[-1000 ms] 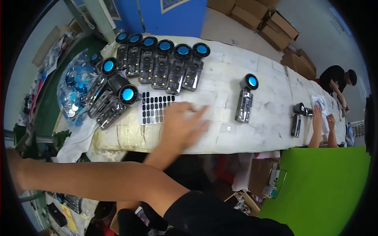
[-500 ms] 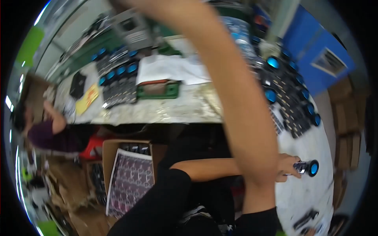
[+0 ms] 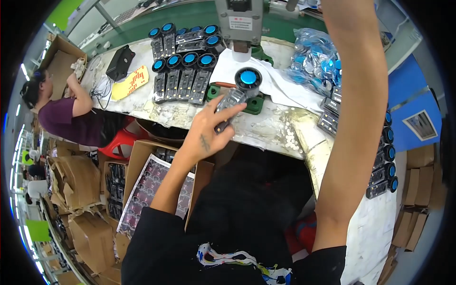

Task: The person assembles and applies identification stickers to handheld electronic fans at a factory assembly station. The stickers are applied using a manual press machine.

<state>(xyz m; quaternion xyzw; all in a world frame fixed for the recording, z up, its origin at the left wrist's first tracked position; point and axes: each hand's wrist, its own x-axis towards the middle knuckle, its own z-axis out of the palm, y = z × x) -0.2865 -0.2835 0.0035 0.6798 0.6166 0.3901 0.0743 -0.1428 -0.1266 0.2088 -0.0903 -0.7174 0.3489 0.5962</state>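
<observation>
My left hand (image 3: pixel 209 126) is closed around the body of a dark handheld device (image 3: pixel 231 102) with a round black head and a blue disc in it. The device is tilted, its head up and to the right, over the green base (image 3: pixel 255 105) of a grey press (image 3: pixel 240 21). Just above the device's head hangs the press's round light-coloured tip. A white cloth (image 3: pixel 280 85) lies over part of the base. My right forearm (image 3: pixel 354 109) stretches up past the right side of the press. Its hand lies beyond the top edge.
Similar devices (image 3: pixel 187 78) stand in rows left of the press; more (image 3: pixel 387 164) lie on the right. Blue discs fill a clear bag (image 3: pixel 316 59) behind. A yellow card (image 3: pixel 130 83) and black box (image 3: pixel 120 62) lie left. A co-worker (image 3: pixel 64 111) sits beyond; an open carton (image 3: pixel 142 154) stands below.
My left hand has carried the device from the right part of the table to the press. The view has turned, and my right arm now rises on the right instead of crossing the middle.
</observation>
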